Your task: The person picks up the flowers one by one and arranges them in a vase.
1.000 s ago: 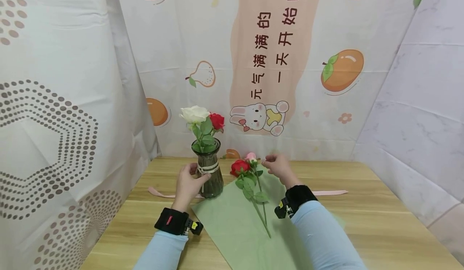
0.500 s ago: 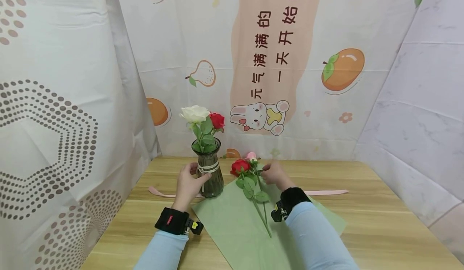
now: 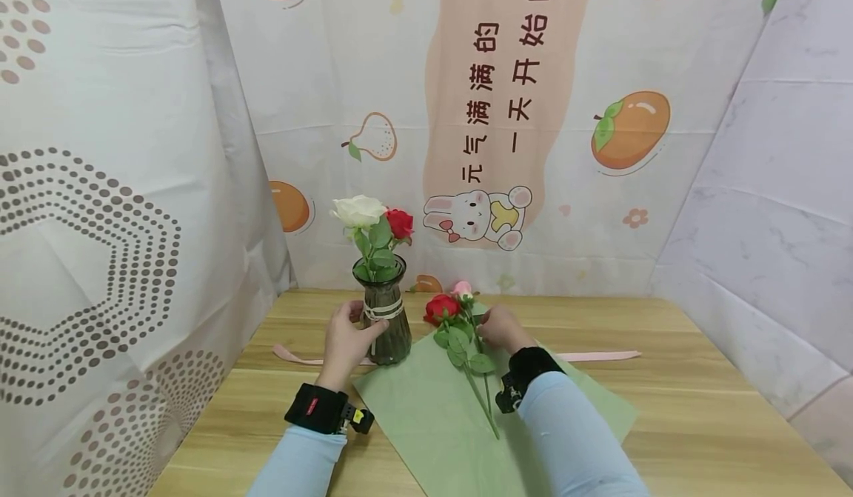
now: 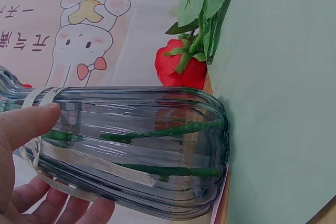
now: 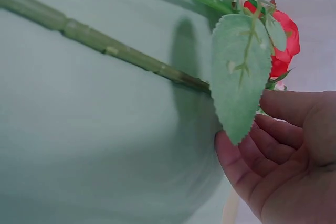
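Note:
My left hand [image 3: 348,338] grips a grey ribbed glass vase [image 4: 131,114] from its left side, thumb in front and fingers round the back. A white rose [image 3: 360,211] and a red rose [image 3: 400,223] stand in it; their green stems show through the glass. My right hand [image 3: 503,328] is at the upper stem of a pink rose [image 3: 461,288] lying beside another red rose [image 3: 441,309]. In the right wrist view, the thumb is near the stem and the fingers are loosely bent and apart from it; a leaf [image 5: 241,72] hides part of the gap.
Light green wrapping paper [image 3: 420,401] spreads under the two lying roses. A pink ribbon [image 3: 603,355] runs across the wooden table [image 3: 693,408] beneath the paper. Printed cloth [image 3: 600,238] hangs behind the table's back edge. A cream ribbon [image 4: 44,98] is tied round the vase.
My right hand has moved left and slightly down, to the pink rose's stem. The left hand and the vase have stayed in place, and the lying roses look unmoved.

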Demonstrator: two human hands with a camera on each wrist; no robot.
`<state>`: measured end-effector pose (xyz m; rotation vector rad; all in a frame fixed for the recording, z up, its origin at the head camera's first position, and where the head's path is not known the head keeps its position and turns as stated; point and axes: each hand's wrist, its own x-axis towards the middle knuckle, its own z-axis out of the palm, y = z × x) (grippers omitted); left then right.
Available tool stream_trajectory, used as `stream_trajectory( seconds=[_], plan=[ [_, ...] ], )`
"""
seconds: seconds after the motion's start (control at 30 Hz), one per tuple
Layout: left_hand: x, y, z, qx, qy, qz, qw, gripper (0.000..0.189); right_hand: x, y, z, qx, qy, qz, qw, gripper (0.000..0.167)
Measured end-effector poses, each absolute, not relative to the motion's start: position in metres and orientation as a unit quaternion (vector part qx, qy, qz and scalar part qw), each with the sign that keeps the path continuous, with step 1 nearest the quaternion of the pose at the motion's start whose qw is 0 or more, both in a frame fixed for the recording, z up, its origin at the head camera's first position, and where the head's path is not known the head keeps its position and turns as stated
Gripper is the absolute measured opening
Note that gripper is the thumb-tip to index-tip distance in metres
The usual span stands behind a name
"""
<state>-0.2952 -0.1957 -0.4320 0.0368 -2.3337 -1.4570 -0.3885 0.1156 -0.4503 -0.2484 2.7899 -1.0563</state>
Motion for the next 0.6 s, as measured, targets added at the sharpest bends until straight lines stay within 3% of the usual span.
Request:
stream_trajectory(
  seconds=[0.13, 0.6],
  plan=[
    [-0.296, -0.196, -0.432, 0.016, -0.832, -0.521, 0.191, 0.06, -0.39, 0.114, -0.452, -0.094, 0.939, -0.324, 0.07, 0.02],
    [-0.297, -0.197, -0.432, 0.016, -0.833, -0.519, 0.192, 0.06, -0.391, 0.106, -0.461, -0.104, 0.951, -0.283, 0.065, 0.029]
  ],
)
